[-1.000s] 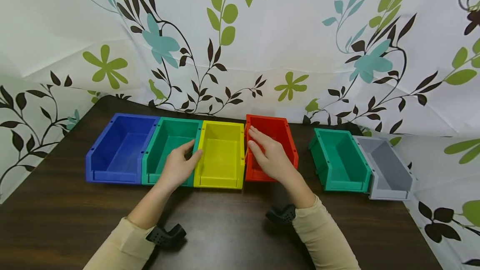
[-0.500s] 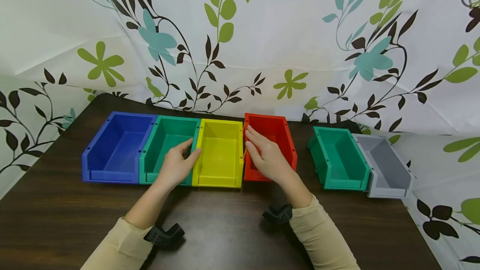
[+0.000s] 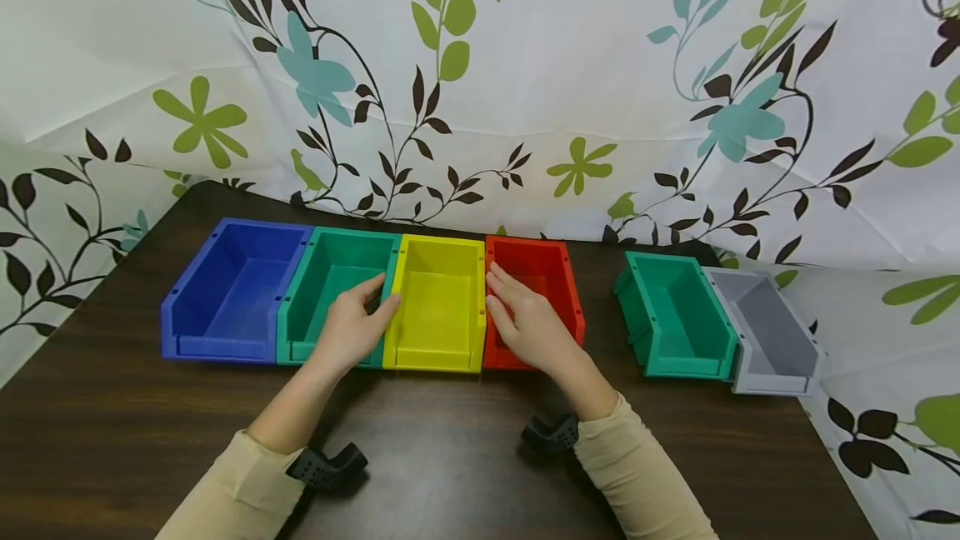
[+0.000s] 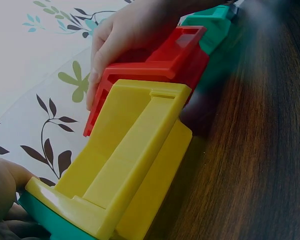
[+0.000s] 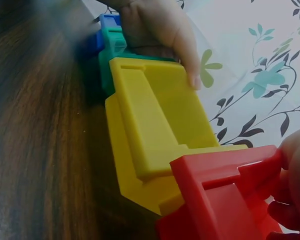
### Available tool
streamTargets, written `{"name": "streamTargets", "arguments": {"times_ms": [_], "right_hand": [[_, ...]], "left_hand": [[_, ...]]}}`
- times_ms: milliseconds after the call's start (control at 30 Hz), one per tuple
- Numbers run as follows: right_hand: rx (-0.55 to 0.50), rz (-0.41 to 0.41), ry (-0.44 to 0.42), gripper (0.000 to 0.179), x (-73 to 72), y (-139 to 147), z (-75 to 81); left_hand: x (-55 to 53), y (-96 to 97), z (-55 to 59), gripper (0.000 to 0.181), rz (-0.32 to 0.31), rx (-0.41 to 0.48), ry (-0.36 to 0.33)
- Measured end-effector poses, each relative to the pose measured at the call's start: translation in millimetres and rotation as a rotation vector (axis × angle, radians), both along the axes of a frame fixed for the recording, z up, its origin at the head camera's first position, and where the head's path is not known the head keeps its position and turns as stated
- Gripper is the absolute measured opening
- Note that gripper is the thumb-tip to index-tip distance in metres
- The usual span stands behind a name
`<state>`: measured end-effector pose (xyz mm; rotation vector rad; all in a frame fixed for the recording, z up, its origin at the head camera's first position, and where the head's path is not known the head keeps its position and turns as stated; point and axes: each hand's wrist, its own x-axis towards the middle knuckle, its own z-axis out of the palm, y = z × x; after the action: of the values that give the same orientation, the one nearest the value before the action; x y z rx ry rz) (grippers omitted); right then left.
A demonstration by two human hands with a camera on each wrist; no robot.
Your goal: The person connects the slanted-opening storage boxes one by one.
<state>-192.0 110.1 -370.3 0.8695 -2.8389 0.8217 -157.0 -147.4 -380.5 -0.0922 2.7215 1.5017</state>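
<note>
My left hand [image 3: 349,323] grips the adjoining walls of a green bin [image 3: 341,261] and a yellow bin [image 3: 437,298]. Its thumb lies on the yellow rim [image 4: 50,195], with the other fingers inside the green bin. Over the left wall of a red bin [image 3: 561,286], my right hand [image 3: 532,327] holds that wall; the right wrist view shows fingers [image 5: 285,215] curled inside the red bin. Red now stands against the yellow bin's right side. A blue bin [image 3: 232,298] touches the green one on the left. All of these have low open fronts.
Farther right stand a second green bin [image 3: 678,315] and a grey bin [image 3: 776,332], side by side and apart from the red one. The dark wooden table [image 3: 435,457] ends at a patterned cloth [image 3: 562,65] behind the bins.
The red bin has come slightly toward me, with my right hand on it. Its narrow gap to the yellow bin has closed. My left hand stays at the green and yellow walls.
</note>
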Motion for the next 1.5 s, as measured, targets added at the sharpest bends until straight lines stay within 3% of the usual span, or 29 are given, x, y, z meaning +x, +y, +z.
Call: {"name": "streamTargets", "arguments": {"times_ms": [400,533,633,733,800,867,1067,1233,1333,1500], "right_hand": [[0.012,-0.028,-0.050,0.052,0.9,4,-13.6],[-0.037,-0.017,-0.071,0.053,4.5,15,-8.8],[-0.128,-0.025,0.007,0.048,6.6,30,1.7],[-0.219,-0.076,0.167,0.041,4.6,52,11.3],[-0.235,-0.153,0.248,0.037,1.5,70,15.6],[-0.210,-0.255,0.275,0.037,-2.5,91,18.9],[-0.034,-0.570,0.120,0.050,-14.3,151,28.7],[0.087,-0.783,-0.053,0.057,-17.3,186,33.9],[0.149,-0.847,-0.152,0.061,-18.9,198,34.1],[0.195,-0.827,-0.216,0.063,-20.0,203,32.9]], "left_hand": [[-2.9,2.1,0.1,0.061,0.003,-0.006,-0.003],[1.0,7.2,-3.9,0.059,0.021,-0.019,0.018],[3.3,8.8,-4.1,0.057,0.040,-0.036,0.048],[3.8,7.3,-1.0,0.055,0.058,-0.062,0.072],[3.5,5.9,0.8,0.054,0.068,-0.086,0.083],[3.5,4.7,2.3,0.053,0.084,-0.109,0.096],[4.3,-1.7,8.1,0.050,0.137,-0.189,0.129],[3.1,-13.7,14.3,0.051,0.149,-0.208,0.091],[1.8,-23.0,17.4,0.053,0.156,-0.224,0.058],[0.4,-38.4,22.5,0.056,0.151,-0.251,-0.020]]}}
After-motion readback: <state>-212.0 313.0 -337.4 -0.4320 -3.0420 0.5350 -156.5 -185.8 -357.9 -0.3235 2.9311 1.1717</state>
